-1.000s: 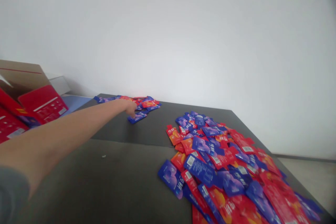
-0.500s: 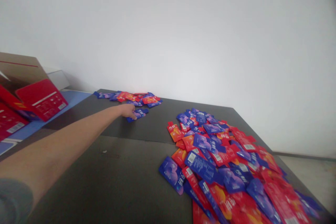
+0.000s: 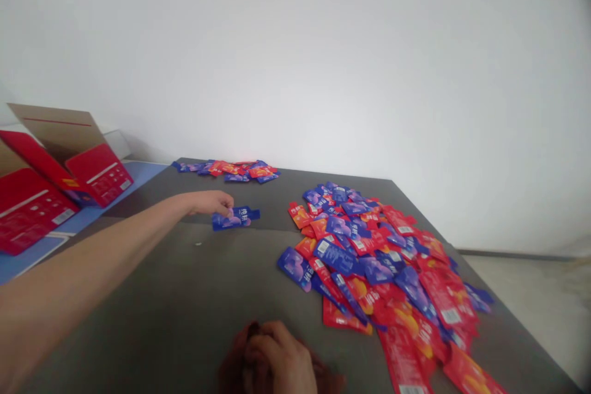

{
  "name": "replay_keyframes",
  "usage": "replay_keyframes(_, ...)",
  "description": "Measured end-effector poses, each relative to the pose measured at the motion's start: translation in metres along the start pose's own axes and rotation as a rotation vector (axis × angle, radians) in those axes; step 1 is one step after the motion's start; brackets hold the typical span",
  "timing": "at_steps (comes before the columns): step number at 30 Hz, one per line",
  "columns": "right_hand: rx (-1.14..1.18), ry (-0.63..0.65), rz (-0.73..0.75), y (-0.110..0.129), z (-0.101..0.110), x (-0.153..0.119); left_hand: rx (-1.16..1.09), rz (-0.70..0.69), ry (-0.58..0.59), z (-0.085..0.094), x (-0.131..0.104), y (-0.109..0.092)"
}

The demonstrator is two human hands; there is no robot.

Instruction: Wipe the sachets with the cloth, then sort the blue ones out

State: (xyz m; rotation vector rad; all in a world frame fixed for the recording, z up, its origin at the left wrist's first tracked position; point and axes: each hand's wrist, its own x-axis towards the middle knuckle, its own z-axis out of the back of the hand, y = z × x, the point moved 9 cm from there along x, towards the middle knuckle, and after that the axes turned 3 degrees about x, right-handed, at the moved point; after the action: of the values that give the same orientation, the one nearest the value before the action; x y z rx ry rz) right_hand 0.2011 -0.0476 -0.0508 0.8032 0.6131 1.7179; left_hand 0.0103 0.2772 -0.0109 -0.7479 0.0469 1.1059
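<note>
My left hand (image 3: 217, 203) reaches from the left side over the dark table (image 3: 170, 301), its fingers closed on the left part of a blue sachet (image 3: 237, 217) with purple fruit on it. The sachet lies low over the tabletop or on it; I cannot tell which. At the bottom edge my right hand (image 3: 284, 357) is closed around a crumpled reddish-brown thing (image 3: 233, 354), perhaps a cloth, blurred and partly hidden. To the right spreads a big heap of red and blue sachets (image 3: 369, 246), touched by neither hand.
A smaller group of red and blue sachets (image 3: 226, 168) lies at the table's back edge by the white wall (image 3: 295, 61). Open red cardboard boxes (image 3: 104, 175) stand at the left on a blue surface (image 3: 143, 172). Floor (image 3: 521, 277) shows beyond the right table edge.
My left hand has drawn the blue sachet nearer, away from the back group. My right hand has come into view at the bottom with the reddish-brown thing. The view has shifted slightly.
</note>
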Motion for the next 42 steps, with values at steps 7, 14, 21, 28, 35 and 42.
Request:
replay_keyframes(7,0.049,-0.037,0.024,0.024,0.033,-0.004,-0.259,-0.14,0.103,-0.08,-0.091,-0.062)
replay_keyframes(14,-0.225,-0.054,0.151,0.068,0.017,0.008,-0.456,-0.132,0.144,-0.185,-0.141,-0.074)
replay_keyframes(21,-0.562,0.006,-0.245,0.003,0.036,0.03,-0.321,-0.16,-0.197,-0.19,-0.152,-0.078)
replay_keyframes(28,-0.443,0.07,0.083,0.056,0.034,0.012,-0.34,-0.213,-0.27,-0.201,-0.157,-0.074)
replay_keyframes(35,-0.547,0.067,-0.147,0.008,0.044,0.036,-0.233,-0.155,-0.297,-0.197,-0.159,-0.079)
replay_keyframes(42,-0.458,-0.059,0.011,0.045,0.049,0.01,-0.233,-0.152,-0.301,-0.198,-0.164,-0.084)
